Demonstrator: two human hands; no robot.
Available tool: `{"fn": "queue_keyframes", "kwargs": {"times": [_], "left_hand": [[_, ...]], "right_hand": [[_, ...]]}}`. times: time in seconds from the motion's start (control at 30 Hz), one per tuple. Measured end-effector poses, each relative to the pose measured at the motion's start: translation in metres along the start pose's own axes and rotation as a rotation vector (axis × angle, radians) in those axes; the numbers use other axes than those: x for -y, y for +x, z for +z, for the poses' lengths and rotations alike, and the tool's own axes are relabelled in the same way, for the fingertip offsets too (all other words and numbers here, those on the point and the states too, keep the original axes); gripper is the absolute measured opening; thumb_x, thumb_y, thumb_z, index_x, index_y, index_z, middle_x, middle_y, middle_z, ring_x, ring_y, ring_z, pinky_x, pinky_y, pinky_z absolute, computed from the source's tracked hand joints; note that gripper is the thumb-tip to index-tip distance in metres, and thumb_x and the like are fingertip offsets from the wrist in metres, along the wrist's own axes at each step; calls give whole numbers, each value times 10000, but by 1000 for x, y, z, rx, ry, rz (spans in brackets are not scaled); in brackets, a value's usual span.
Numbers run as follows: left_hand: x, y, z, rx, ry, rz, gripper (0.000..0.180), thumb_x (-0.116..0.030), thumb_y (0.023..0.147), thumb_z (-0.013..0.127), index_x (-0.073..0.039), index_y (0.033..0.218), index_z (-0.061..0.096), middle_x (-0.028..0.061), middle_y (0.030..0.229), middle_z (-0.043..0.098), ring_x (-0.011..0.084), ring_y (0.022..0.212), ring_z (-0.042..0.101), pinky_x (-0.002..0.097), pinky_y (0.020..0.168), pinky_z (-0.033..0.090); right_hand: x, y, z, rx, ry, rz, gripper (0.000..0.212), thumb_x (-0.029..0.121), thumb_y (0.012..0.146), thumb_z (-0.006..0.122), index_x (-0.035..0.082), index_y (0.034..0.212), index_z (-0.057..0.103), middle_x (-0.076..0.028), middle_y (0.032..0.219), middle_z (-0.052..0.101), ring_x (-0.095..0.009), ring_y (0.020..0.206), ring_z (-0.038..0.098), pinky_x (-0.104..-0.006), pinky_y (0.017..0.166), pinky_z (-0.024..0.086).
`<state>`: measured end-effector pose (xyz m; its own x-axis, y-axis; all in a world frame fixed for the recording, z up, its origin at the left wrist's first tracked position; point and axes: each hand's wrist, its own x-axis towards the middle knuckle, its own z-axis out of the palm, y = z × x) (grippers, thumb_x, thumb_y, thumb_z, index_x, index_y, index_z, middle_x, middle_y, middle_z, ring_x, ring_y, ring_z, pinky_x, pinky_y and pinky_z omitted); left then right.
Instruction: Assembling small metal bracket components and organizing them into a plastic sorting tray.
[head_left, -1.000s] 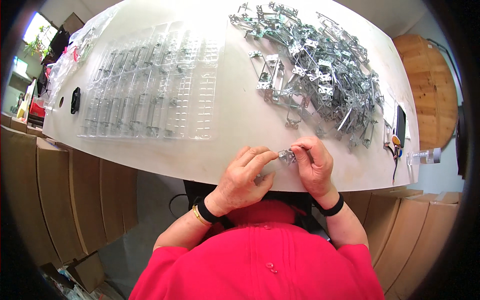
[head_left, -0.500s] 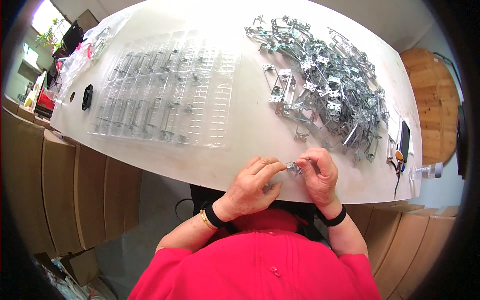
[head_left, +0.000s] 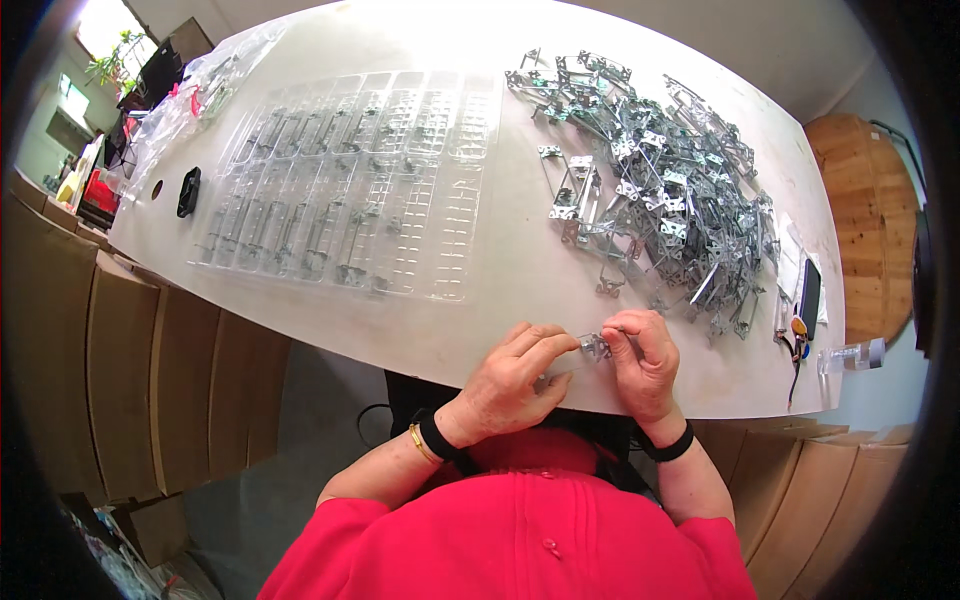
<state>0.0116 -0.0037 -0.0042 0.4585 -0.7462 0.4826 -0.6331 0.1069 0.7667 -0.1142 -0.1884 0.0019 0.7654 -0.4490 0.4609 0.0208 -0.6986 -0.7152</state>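
Over the near edge of the white table, a small metal bracket part [head_left: 596,347] is held between my two hands. My left hand [head_left: 512,382] is closed from the left, its index finger reaching the part's edge; the rest of what it grips is hidden under the fingers. My right hand [head_left: 645,368] pinches the part's right end between thumb and fingers. Beyond my right hand lies a large tangled pile of similar metal brackets with rods [head_left: 665,195]. To the far left stand clear plastic trays [head_left: 470,215], with metal pieces in many of their slots.
A black oblong object [head_left: 188,192] lies left of the trays, near crumpled clear plastic [head_left: 235,62]. At the right edge are a black-handled tool [head_left: 808,300], cables and a clear bottle [head_left: 850,357]. Cardboard boxes [head_left: 120,370] line the left; a round wooden board [head_left: 858,225] stands right.
The view has shifted slightly, so the table and hands appear a little lower and to the right. Both hands keep hold of the bracket part, with only slight finger movement.
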Motion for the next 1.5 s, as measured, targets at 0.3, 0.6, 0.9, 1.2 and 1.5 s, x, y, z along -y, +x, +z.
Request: {"fn": "queue_keyframes", "kwargs": {"times": [0.3, 0.6, 0.9, 1.2, 1.5], "left_hand": [[1, -1, 1, 5, -5, 11, 441, -3, 805, 820, -15, 1226, 690, 172, 1150, 709, 355, 1010, 694, 434, 905, 563], [2, -1, 0, 13, -11, 22, 450, -7, 807, 820, -11, 1235, 681, 175, 1155, 708, 361, 1017, 691, 437, 914, 563], [1, -2, -2, 15, -48, -25, 439, 17, 805, 805, -17, 1229, 696, 183, 1175, 713, 361, 1037, 703, 410, 871, 588], [2, -2, 2, -15, 9, -29, 471, 21, 788, 824, -34, 1243, 715, 139, 1189, 727, 273, 1005, 702, 352, 843, 574], [3, -4, 4, -103, 38, -69, 477, 29, 782, 818, -27, 1241, 702, 129, 1176, 727, 215, 906, 662, 322, 763, 552]], "right_hand": [[-4, -2, 0, -10, 17, 8, 155, 127, 935, 842, 65, 1000, 716, -92, 974, 724, -276, 911, 665, -374, 828, 527], [-4, -2, 1, -2, 44, 62, 148, 140, 938, 842, 70, 976, 718, -84, 967, 723, -272, 896, 655, -373, 834, 515], [-2, -1, -1, 15, -17, 45, 154, 127, 928, 847, 74, 964, 707, -87, 936, 706, -272, 862, 643, -375, 814, 505], [-4, -1, -3, -39, 31, -74, 138, 68, 950, 814, 41, 1069, 749, -100, 989, 735, -266, 911, 703, -356, 805, 554], [-1, -8, 3, -51, 412, 153, 130, 126, 1104, 656, 33, 1184, 699, -70, 1143, 770, -106, 932, 694, -274, 829, 578]]}}
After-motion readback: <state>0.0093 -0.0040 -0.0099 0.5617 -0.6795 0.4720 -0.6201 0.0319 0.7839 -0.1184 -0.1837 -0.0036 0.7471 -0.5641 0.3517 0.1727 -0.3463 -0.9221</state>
